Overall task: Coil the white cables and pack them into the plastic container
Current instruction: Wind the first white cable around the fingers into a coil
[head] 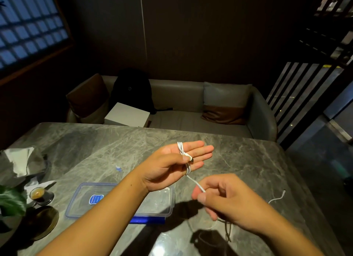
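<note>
Right now the left hand [177, 160] is held palm up above the table [238, 160], its fingers stretched out flat toward the right, and a white cable [182, 152] is looped several times across them. The thumb presses down on the loops near the plug end, which sticks out just beside the thumb tip, so the hand is clamping the cable while the fingers stay straight. From the underside of the loops one strand runs down and to the right to the right hand [223, 198], which pinches it between thumb and forefinger, the other fingers curled loosely under. The strand between the two hands looks taut. Past the right hand, a free tail of white cable [277, 197] lies on the table near the right edge, ending in a small plug. Under the left forearm sits the container [84, 200], a clear shallow box with a blue rim and a blue label, lying flat on the table; whether anything is in it cannot be told, since the arm covers its middle. A blue strip shows along its near edge. To the left stand a small glass [37, 193] with amber liquid, a dark round plate [44, 222], crumpled paper [21, 160] and a leaf of a plant [11, 202]. Beyond the table is a grey sofa [181, 99] with cushions, a black backpack [131, 91] and a white box [127, 114] on its seat.
</note>
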`<action>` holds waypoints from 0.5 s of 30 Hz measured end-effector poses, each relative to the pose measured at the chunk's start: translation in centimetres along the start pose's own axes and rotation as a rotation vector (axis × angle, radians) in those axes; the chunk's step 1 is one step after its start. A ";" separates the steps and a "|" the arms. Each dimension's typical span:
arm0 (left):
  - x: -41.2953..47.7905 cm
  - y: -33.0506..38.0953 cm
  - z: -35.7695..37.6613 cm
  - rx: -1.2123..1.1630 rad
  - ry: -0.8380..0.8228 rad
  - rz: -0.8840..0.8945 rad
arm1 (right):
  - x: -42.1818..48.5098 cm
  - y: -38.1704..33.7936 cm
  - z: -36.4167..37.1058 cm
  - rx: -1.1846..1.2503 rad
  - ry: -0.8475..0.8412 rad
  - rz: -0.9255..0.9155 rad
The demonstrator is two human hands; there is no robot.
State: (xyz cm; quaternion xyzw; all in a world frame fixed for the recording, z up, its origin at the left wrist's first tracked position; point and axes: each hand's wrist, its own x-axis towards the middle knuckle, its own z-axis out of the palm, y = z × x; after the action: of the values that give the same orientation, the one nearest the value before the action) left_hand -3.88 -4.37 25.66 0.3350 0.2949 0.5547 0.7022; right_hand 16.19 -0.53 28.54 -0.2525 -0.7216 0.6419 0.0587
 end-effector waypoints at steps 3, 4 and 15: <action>-0.2 -0.1 0.2 0.020 -0.043 -0.044 | -0.7 -1.3 -1.7 -0.088 0.017 -0.051; -0.2 -0.1 0.3 0.029 -0.052 -0.058 | -0.9 -1.8 -2.2 -0.092 0.014 -0.079; -0.7 0.5 -0.5 0.136 -0.081 -0.163 | -1.6 -3.4 -7.7 0.028 0.205 -0.231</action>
State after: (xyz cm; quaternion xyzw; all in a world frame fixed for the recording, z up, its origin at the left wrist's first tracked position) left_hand -4.70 -4.88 25.82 0.3792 0.3294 0.4605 0.7319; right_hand 19.74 5.49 33.45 -0.2311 -0.7272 0.6117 0.2089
